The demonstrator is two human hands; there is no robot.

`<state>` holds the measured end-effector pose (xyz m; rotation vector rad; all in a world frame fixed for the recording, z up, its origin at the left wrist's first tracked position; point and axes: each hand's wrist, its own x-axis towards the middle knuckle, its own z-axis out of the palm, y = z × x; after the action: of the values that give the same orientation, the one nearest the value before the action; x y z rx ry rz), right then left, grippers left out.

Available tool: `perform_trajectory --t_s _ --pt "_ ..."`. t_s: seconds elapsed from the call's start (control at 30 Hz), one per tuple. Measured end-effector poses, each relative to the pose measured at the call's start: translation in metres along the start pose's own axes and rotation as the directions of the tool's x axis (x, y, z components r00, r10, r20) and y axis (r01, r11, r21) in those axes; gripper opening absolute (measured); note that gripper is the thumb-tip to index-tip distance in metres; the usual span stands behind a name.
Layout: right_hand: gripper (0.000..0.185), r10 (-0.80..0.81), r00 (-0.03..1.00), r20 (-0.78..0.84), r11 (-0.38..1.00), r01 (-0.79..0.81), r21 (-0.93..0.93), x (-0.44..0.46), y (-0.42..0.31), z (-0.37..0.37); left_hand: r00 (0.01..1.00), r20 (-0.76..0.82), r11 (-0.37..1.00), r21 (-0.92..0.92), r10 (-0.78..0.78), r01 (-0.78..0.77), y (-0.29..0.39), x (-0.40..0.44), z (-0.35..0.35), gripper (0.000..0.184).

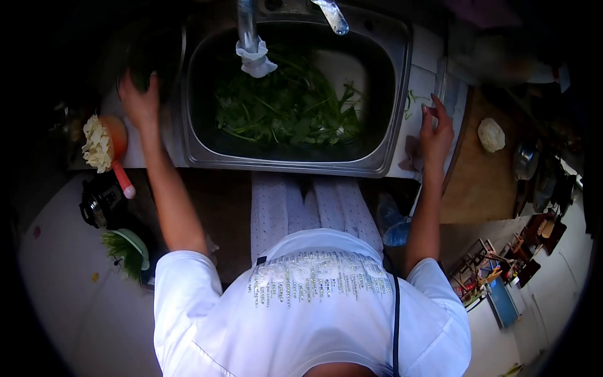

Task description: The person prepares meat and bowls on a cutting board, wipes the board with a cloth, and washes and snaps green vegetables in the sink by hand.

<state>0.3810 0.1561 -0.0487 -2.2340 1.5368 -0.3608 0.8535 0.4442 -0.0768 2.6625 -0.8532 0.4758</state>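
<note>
Leafy greens (pixel 289 113) lie in a metal sink (pixel 289 164) in front of me. My left hand (pixel 141 100) is left of the sink, fingers apart, beside the dark rim of what looks like a bowl; nothing shows in its grasp. On the right counter, my right hand (pixel 436 129) has its fingers apart and holds nothing visible. Small green stems (pixel 409 103) lie just left of its fingertips. A faucet (pixel 248 28) with white material wrapped round its spout hangs over the sink.
An orange-handled container (pixel 117 138) with pale pieces (pixel 97 144) stands at the left. To the right, a pale round item (pixel 491 135) sits on a wooden board (pixel 480 182), near a metal bowl (pixel 525 161). Green stalks (pixel 122 254) are at the lower left.
</note>
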Motion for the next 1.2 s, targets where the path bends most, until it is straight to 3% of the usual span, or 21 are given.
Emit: perform_trajectory --t_s 0.07,0.1,0.13,0.2,0.23,0.3,0.33,0.4,0.43,0.5,0.53,0.6,0.7,0.73,0.77,0.8,0.87,0.93,1.0,1.13,1.2 --pt "0.035 0.046 0.999 0.026 0.997 -0.044 -0.061 0.000 0.000 0.000 0.997 -0.066 0.974 -0.227 -0.044 0.028 0.073 -0.036 -0.023 0.033" --pt "0.035 0.088 0.995 0.042 0.989 -0.082 -0.122 0.000 0.000 0.002 0.990 0.109 0.887 -0.444 -0.089 0.129 0.093 -0.060 -0.019 0.028" --pt "0.035 0.089 0.995 0.047 0.989 -0.083 -0.121 0.000 -0.001 0.005 0.950 0.299 0.821 -0.519 -0.085 0.237 0.125 -0.083 -0.019 0.026" --pt "0.037 -0.348 0.937 0.029 0.797 0.312 -0.517 -0.003 -0.004 0.011 0.789 0.565 0.826 -0.547 0.244 0.136 0.156 -0.137 0.009 0.029" --pt "0.037 -0.345 0.938 0.033 0.796 0.311 -0.519 -0.004 -0.006 0.011 0.733 0.541 0.805 -0.592 0.412 -0.016 0.169 -0.163 0.028 0.029" --pt "0.036 -0.349 0.936 0.035 0.903 0.346 -0.253 -0.005 -0.011 0.014 0.704 0.615 0.820 -0.567 0.356 0.080 0.193 -0.200 0.059 0.028" --pt "0.036 -0.350 0.936 0.037 0.903 0.347 -0.254 -0.007 -0.014 0.020 0.703 0.616 0.820 -0.566 0.354 0.083 0.201 -0.208 0.071 0.028" --pt "0.031 -0.385 0.908 0.166 0.923 0.374 0.091 -0.012 -0.021 0.040 0.721 0.660 0.913 -0.397 0.211 0.096 0.211 -0.213 0.089 0.024" --pt "0.031 -0.387 0.907 0.167 0.922 0.377 0.089 -0.015 -0.026 0.048 0.723 0.659 0.912 -0.398 0.209 0.099 0.211 -0.211 0.094 0.024" --pt "0.023 -0.343 0.870 0.355 0.934 0.278 0.224 -0.019 -0.034 0.063 0.627 0.769 0.796 -0.457 0.128 0.398 0.214 -0.203 0.099 0.021" --pt "0.023 -0.341 0.869 0.358 0.935 0.274 0.225 -0.020 -0.038 0.069 0.624 0.771 0.797 -0.453 0.126 0.399 0.212 -0.200 0.099 0.021" --pt "0.022 -0.281 0.890 0.360 0.890 0.102 0.444 -0.025 -0.045 0.080 0.533 0.840 0.348 -0.531 0.101 0.773 0.206 -0.187 0.093 0.027" --pt "0.024 -0.257 0.856 0.449 0.796 -0.076 0.601 -0.024 -0.073 0.082 0.295 0.944 0.206 -0.322 0.151 0.924 0.211 -0.145 0.041 0.027" --pt "0.026 -0.412 0.877 0.246 0.816 0.235 0.529 -0.021 -0.080 0.085 0.297 0.943 0.208 -0.324 0.151 0.923 0.209 -0.141 0.037 0.027" --pt "0.026 -0.413 0.878 0.243 0.814 0.236 0.530 -0.019 -0.088 0.086 0.314 0.927 0.288 -0.364 0.205 0.886 0.207 -0.138 0.034 0.026" --pt "0.027 -0.518 0.841 0.158 0.795 0.404 0.453 -0.017 -0.096 0.086 0.324 0.910 0.364 -0.403 0.258 0.840 0.206 -0.138 0.031 0.026" --pt "0.025 -0.661 0.743 0.106 0.725 0.597 0.343 -0.014 -0.099 0.092 0.369 0.891 0.364 -0.447 0.264 0.817 0.206 -0.140 0.026 0.024" --pt "0.022 -0.684 0.707 0.181 0.718 0.608 0.338 -0.011 -0.094 0.096 0.416 0.868 0.362 -0.492 0.269 0.792 0.204 -0.140 0.019 0.022" --pt "0.019 -0.703 0.664 0.255 0.708 0.622 0.333 -0.008 -0.095 0.096 0.556 0.791 0.557 -0.590 0.254 0.585 0.205 -0.133 0.008 0.018" --pt "0.012 -0.647 0.710 0.278 0.735 0.485 0.473 -0.011 -0.100 0.091 0.642 0.731 0.595 -0.628 0.231 0.501 0.206 -0.133 -0.001 0.016" --pt "0.012 -0.611 0.729 0.309 0.756 0.422 0.501 -0.013 -0.102 0.088 0.751 0.636 0.591 -0.679 0.179 0.435 0.210 -0.136 -0.005 0.012"
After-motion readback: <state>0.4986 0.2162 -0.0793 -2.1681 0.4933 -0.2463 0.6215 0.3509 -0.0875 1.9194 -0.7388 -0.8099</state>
